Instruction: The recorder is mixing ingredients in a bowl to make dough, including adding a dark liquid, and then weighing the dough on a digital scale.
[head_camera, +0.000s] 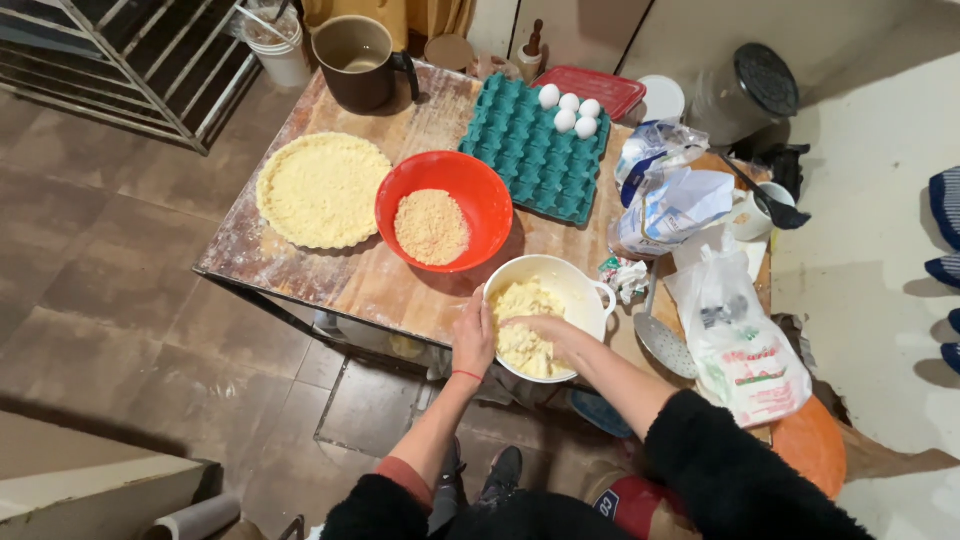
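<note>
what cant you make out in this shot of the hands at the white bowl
Head view only:
- Right hand fingertips: buried in dough.
- White bowl bottom: covered by dough.
- Left hand palm: turned away against the bowl rim.
- Brown jug contents: too dim.
- Plastic bag contents: crumpled, unclear.

A person in black fleece sleeves, seen from above

Both arms wear a thick, fuzzy black garment. The right sleeve (735, 470) reaches down to the forearm, where it ends in a soft rounded cuff; the left sleeve (375, 510) is pushed up past the elbow, and a band of reddish-pink fabric (405, 478) shows under its edge. A thin red string (466, 375) circles the wrist of the left hand (473, 340). The right hand (548, 330) is bare, with no ring or band visible. Below, dark shoes (500, 470) show on the floor.
</note>
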